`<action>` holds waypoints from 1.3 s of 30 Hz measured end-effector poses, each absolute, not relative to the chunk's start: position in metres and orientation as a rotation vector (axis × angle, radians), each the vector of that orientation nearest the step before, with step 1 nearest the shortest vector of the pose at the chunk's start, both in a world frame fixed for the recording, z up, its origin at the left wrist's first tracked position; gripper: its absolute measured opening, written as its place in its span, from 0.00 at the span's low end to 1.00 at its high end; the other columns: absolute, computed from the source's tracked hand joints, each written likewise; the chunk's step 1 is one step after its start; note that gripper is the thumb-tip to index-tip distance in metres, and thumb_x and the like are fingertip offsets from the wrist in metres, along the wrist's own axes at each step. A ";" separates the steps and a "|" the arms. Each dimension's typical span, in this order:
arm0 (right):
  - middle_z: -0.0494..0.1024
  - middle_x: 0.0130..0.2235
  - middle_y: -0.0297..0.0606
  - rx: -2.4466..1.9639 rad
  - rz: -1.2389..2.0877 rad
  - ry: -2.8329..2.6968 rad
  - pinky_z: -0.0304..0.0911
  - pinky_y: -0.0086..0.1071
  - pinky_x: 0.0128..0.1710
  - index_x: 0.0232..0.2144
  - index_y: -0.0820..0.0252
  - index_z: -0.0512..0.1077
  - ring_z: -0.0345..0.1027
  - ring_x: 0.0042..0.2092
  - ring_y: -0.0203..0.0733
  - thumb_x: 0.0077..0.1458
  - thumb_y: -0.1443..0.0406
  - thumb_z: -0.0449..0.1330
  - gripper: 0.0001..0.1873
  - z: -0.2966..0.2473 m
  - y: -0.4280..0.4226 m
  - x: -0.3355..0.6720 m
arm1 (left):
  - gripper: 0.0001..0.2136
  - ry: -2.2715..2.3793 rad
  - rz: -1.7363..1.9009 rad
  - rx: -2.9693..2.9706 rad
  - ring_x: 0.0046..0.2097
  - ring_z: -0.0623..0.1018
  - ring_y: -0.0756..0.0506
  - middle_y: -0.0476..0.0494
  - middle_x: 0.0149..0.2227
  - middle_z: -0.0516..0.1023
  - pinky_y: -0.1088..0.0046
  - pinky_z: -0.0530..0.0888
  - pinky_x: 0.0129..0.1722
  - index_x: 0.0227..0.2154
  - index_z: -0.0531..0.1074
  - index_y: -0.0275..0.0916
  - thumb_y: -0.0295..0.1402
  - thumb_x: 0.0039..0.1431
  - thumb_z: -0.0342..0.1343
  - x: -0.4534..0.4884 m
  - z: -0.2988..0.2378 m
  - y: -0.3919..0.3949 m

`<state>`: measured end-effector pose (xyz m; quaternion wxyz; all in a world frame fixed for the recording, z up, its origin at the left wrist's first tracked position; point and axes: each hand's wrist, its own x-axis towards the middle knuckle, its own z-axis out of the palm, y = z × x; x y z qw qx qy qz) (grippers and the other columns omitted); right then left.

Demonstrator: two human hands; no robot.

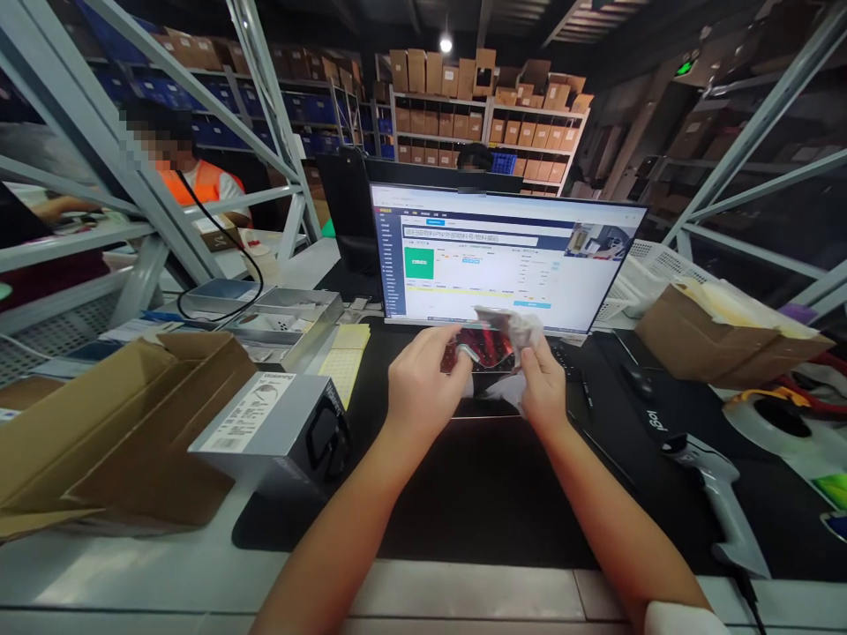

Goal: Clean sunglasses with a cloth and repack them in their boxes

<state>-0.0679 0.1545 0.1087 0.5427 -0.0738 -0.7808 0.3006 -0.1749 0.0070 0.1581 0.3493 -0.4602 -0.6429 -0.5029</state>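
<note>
My left hand (427,375) is closed in a pinch at the left end of a dark red, shiny, curved piece (488,347) that resembles a tinted lens; its exact kind is unclear. My right hand (543,379) pinches a crumpled whitish wrapping (522,333), blurred, at the piece's right end. Both hands are raised over a black desk mat (490,494), in front of the monitor (490,265). Left of my left arm stands a grey box (265,432) with a white label on top and a black frame-like picture on its side.
An open cardboard box (132,432) stands at the left, near a grey tray (297,326) and yellow sheets (344,362). On the right are a barcode scanner (718,494), a mouse (636,379), a tape roll (771,423) and a carton (708,331). A person in an orange vest (191,183) sits beyond the left frame.
</note>
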 end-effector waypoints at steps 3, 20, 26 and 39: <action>0.69 0.65 0.41 -0.191 1.068 -1.696 0.52 0.49 0.68 0.56 0.54 0.75 0.58 0.68 0.50 0.68 0.57 0.54 0.20 0.110 0.142 -0.068 | 0.12 -1.605 -1.322 -1.193 0.37 0.81 0.47 0.45 0.38 0.82 0.71 0.77 0.41 0.45 0.74 0.38 0.24 0.57 0.57 -0.173 0.159 0.007; 0.78 0.55 0.39 -0.086 0.854 -1.878 0.39 0.57 0.70 0.55 0.49 0.75 0.65 0.62 0.53 0.66 0.62 0.54 0.18 0.140 0.105 -0.044 | 0.14 -1.621 -1.210 -1.292 0.40 0.82 0.44 0.43 0.40 0.83 0.69 0.78 0.43 0.46 0.74 0.38 0.24 0.57 0.59 -0.167 0.156 0.005; 0.78 0.55 0.39 -0.122 0.417 -2.015 0.21 0.61 0.69 0.54 0.50 0.74 0.63 0.65 0.53 0.67 0.66 0.50 0.19 0.126 0.123 -0.055 | 0.20 -1.665 -1.268 -1.258 0.39 0.84 0.45 0.43 0.41 0.84 0.69 0.80 0.42 0.52 0.70 0.39 0.27 0.56 0.62 -0.165 0.145 0.012; 0.81 0.31 0.36 -0.457 1.444 -1.431 0.71 0.36 0.38 0.31 0.59 0.80 0.75 0.36 0.45 0.56 0.52 0.65 0.16 0.150 0.162 -0.035 | 0.15 -1.456 -2.148 -0.947 0.54 0.80 0.42 0.35 0.50 0.80 0.62 0.76 0.55 0.50 0.66 0.39 0.43 0.68 0.52 -0.205 0.140 0.028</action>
